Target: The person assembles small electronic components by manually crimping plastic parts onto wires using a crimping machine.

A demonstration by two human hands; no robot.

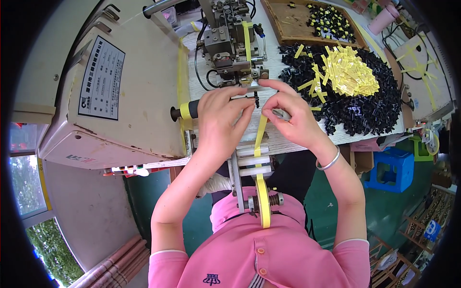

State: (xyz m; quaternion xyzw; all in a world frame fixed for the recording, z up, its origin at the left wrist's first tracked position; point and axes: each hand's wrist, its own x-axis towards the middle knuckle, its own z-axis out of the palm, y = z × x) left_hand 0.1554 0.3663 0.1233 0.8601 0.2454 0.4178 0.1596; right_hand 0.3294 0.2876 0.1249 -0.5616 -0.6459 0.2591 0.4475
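My left hand [222, 115] is in front of the small metal machine [230, 45], thumb and index finger closed at a small black toothed part [257, 100]. A dark cylinder with a yellow band [189, 110] lies beside and partly behind that hand; whether the hand touches it I cannot tell. My right hand [293, 117] pinches the yellow tape [261, 132], its index finger stretched toward the machine's front. Under its curled fingers shows a silvery metal piece [282, 114], mostly hidden. The tape runs down over white rollers [254, 161] to a yellow tape reel [263, 204] close to my body.
Right of my hands lies a large heap of small black parts [379, 108] with yellow strips [350, 72] on top. A wooden tray [288, 24] with more parts stands behind. A beige machine cabinet [134, 96] borders the left; a blue stool [391, 170] stands on the floor at right.
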